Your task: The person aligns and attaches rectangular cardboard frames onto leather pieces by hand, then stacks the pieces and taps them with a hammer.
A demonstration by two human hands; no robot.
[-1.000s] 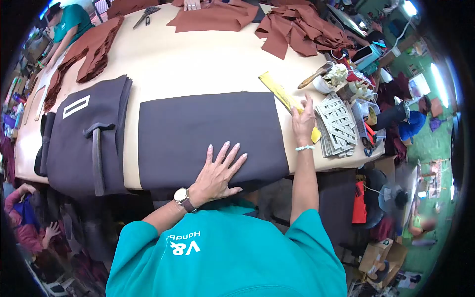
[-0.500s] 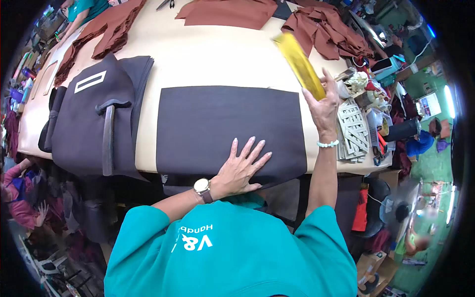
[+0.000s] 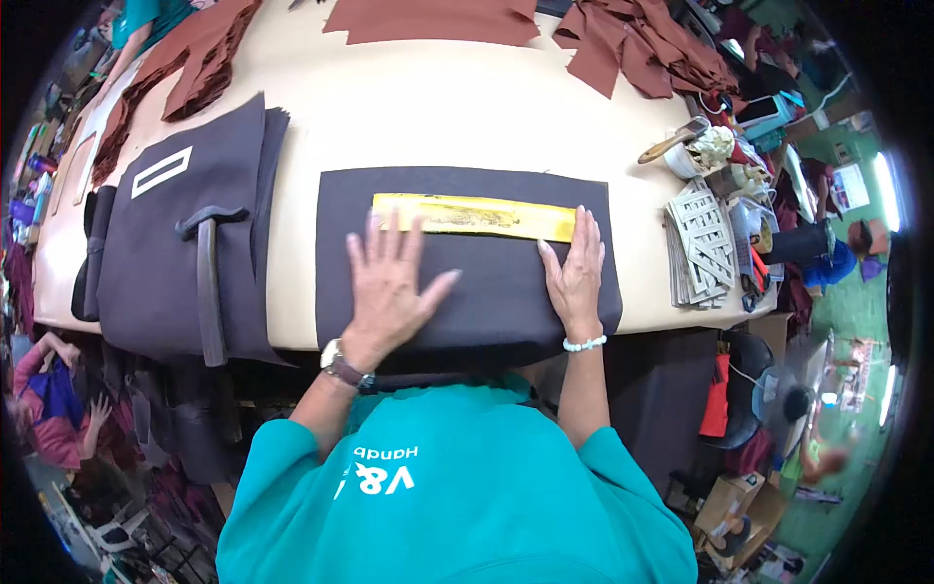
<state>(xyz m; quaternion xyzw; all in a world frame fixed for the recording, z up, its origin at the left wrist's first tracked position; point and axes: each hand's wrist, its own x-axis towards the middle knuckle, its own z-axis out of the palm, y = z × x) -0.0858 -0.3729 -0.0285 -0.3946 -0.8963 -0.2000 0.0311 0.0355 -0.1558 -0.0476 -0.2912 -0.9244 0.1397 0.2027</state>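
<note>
A long yellow strip point(image 3: 477, 216) with dark smudges lies across the upper part of a dark sheet point(image 3: 467, 282) of leather-like material. My left hand point(image 3: 384, 292) is spread out over the sheet, its fingertips at the strip's left end. At the other end, my right hand point(image 3: 576, 273) has its fingers stretched along the strip's right edge, the thumb apart from them near its lower edge. Both hands are open. The sheet's near side drapes over the table edge.
To the left, a hammer point(image 3: 209, 277) and a pale rectangular frame point(image 3: 161, 173) rest on stacked dark sheets point(image 3: 146, 243). Slotted templates point(image 3: 702, 243) and a brush point(image 3: 673, 141) on a tub are at right. Brown pieces point(image 3: 428, 21) lie at the back; another person's arm point(image 3: 122, 63) shows far left.
My right hand has brought the raised yellow strip down and left onto the dark sheet, and its grip has loosened. My left hand has moved up and left to the strip's end.
</note>
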